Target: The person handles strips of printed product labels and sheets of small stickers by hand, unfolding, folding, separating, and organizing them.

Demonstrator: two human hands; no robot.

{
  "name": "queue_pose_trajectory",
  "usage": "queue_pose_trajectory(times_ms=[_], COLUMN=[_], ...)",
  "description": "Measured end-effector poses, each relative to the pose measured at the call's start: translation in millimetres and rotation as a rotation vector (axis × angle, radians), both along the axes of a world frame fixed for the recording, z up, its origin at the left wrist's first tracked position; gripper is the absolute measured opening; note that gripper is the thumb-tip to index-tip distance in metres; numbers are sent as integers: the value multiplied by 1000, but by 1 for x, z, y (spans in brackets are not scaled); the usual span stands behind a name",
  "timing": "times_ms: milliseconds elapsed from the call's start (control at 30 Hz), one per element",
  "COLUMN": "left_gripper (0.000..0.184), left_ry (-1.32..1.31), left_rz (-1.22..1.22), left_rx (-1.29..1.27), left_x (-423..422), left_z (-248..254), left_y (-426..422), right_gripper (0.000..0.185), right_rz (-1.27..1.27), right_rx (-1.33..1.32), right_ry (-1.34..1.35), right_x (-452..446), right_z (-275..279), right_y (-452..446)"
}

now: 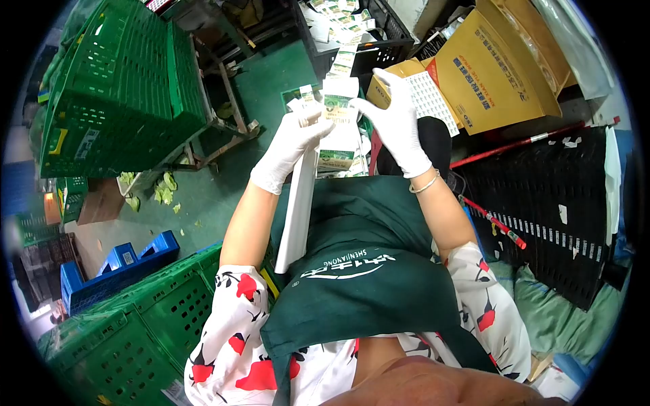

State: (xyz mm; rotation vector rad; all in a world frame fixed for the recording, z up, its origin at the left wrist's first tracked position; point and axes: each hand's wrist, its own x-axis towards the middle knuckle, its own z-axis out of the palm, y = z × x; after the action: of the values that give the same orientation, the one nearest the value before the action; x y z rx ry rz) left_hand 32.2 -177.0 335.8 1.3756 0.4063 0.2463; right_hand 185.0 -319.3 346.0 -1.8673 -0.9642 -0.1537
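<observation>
Both hands wear white gloves. My left hand [296, 139] is closed around the top of a long white strip-like bundle [298, 210] that hangs down over the green apron. Beside its fingers, a strip of green-and-white printed labels [338, 116] runs down from the black crate [391, 51]. My right hand [396, 118] is on the other side of the strip, its thumb and forefinger spread apart, the thumb tip at the strip's edge. Below the hands, more printed labels [336, 161] lie near the apron's top edge.
Green crates [128, 88] are stacked on a stand at the upper left, with more green crates [169, 301] at lower left. An open yellow carton [484, 74] and a sheet of small labels [428, 97] are at upper right. Black crates [535, 203] stand right, beside a red pole [497, 227].
</observation>
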Motion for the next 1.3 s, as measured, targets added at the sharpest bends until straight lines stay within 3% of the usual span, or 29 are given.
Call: queue_pose_trajectory(times_ms=[33, 100, 167, 200, 233, 300, 333, 533, 700, 767, 867, 967, 1000, 1133, 1167, 1233, 1300], left_gripper=[27, 29, 31, 30, 30, 29, 29, 32, 34, 33, 31, 31, 31, 34, 38, 37, 33], left_ry=[-24, -118, -23, -116, -89, -135, -163, -122, -162, -160, -126, -113, -142, -117, -56, -1, -27], left_rz=[26, 221, 331, 437, 443, 461, 473, 520, 516, 501, 492, 461, 400, 132, 27, 7, 71], left_rx=[58, 174, 398, 501, 484, 387, 333, 340, 290, 301, 307, 250, 207, 116, 127, 47, -428], left_x=[1, 14, 22, 31, 35, 44, 45, 33, 34, 36, 36, 31, 29, 28, 27, 24, 25], left_z=[-5, -12, -8, -10, -11, -10, -8, 5, 4, 4, 2, 1, 1, 2, 1, 16, 0], left_y=[4, 7, 11, 8, 4, 0, 0, -11, -15, -17, -17, -7, -7, -12, -8, -8, 4], right_gripper=[65, 65, 64, 51, 48, 41, 33, 30, 30, 25, 19, 18, 17, 72, 69, 67, 66], right_rz=[-75, 37, 289, 338, 429, 515, 443, 447, 436, 440, 410, 116, 98, 184, 228, 262, 352], right_rx=[-51, -13, -110, -241, -253, -276, -309, -306, -58, -72, -155, 119, 233, 165, 199, 217, 161], right_ry=[46, 294, 611, 539, 546, 802, 586, 530, 922, 934, 610, 164, 291, 546, 658, 607, 634], right_x=[3, -8, -30, -41, -49, -55, -52, -49, -35, -31, -32, -26, -20, 2, 5, -4, -14], right_z=[-5, 1, 18, 21, 12, 13, 7, 15, 16, 16, 16, 12, 12, 11, 6, 19, 22], right_y=[-4, -13, -16, -17, -18, -12, -10, -15, -10, -8, -10, -8, -5, 10, 13, 11, 4])
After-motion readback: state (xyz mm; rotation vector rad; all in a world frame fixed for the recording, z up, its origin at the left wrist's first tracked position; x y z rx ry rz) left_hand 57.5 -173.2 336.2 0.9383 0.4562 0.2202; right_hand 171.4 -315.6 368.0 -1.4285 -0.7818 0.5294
